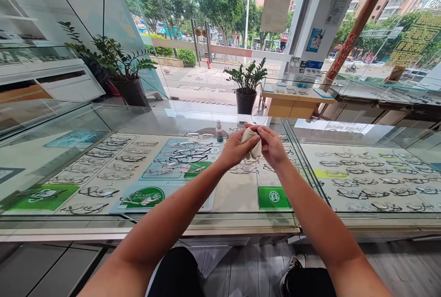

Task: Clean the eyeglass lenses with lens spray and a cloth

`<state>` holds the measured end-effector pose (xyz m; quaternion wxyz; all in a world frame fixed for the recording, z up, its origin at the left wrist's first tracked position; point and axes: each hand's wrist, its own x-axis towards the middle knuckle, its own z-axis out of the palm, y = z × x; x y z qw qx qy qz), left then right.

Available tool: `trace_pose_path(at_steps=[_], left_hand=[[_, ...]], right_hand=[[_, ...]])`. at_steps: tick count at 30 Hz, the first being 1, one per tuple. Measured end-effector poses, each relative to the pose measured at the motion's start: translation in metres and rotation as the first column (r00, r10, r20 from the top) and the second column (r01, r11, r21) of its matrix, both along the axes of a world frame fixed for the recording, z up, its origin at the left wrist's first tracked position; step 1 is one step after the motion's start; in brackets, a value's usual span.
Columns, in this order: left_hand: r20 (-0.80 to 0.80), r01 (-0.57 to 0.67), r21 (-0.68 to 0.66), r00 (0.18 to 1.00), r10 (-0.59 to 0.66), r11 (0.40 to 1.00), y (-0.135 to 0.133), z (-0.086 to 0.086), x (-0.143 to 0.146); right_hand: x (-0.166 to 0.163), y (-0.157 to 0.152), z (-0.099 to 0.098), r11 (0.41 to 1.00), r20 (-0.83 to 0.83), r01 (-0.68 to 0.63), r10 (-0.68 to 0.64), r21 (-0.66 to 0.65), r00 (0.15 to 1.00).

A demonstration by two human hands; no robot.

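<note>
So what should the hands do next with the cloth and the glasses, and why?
Probably slide the cloth up over the round lens. The left hand and right hand both pinch the cloth above the glass counter, and that lens sticks up bare past the fingertips, so it looks unwiped.

Cleaning cloth (254, 146): cream, plain, no print.
Spray bottle (219, 131), just left of the cloth: white with a blue label.
Sign card (274, 197), below the cloth: green, white round logo.
Display mat (41, 197), far left of the cloth: green, white emblem.
Tray (159, 154), left of the cloth: pale teal.
Plant pot (245, 103), above the cloth: black.
Shoe (292, 267), well below the cloth: black, white laces.
</note>
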<state>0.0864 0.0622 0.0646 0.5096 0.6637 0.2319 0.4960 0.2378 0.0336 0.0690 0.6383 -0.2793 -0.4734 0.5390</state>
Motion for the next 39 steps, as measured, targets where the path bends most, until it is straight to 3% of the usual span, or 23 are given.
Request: trace_pose_path(at_steps=[6,15,23,31,35,39], left_hand=[[0.019,-0.072,0.06,0.997,0.071,0.996,0.0,-0.001,0.001],[-0.094,0.24,0.036,0.967,-0.236,0.97,0.005,0.01,-0.013],[-0.065,0.11,0.033,0.992,-0.108,0.993,0.004,0.004,-0.006],[0.016,-0.036,0.017,0.999,0.036,0.999,0.0,0.005,0.0],[0.108,-0.037,-0.007,0.993,0.037,0.999,0.006,0.007,-0.004],[0.191,0.006,-0.109,0.981,0.015,0.994,0.018,0.007,-0.008]], right_hand=[[-0.002,-0.002,0.0,1.0,-0.009,-0.01,0.01,0.011,1.0],[0.01,0.009,-0.002,0.997,-0.071,0.079,-0.079,-0.002,0.994],[0.008,0.004,-0.001,0.999,-0.011,0.04,-0.04,-0.023,0.999],[-0.003,-0.002,0.006,0.998,0.012,0.048,-0.049,0.036,0.999],[-0.01,0.004,0.017,0.997,0.023,0.082,-0.082,0.016,0.996],[-0.006,0.015,0.028,0.986,-0.059,0.146,-0.141,0.086,0.988]])
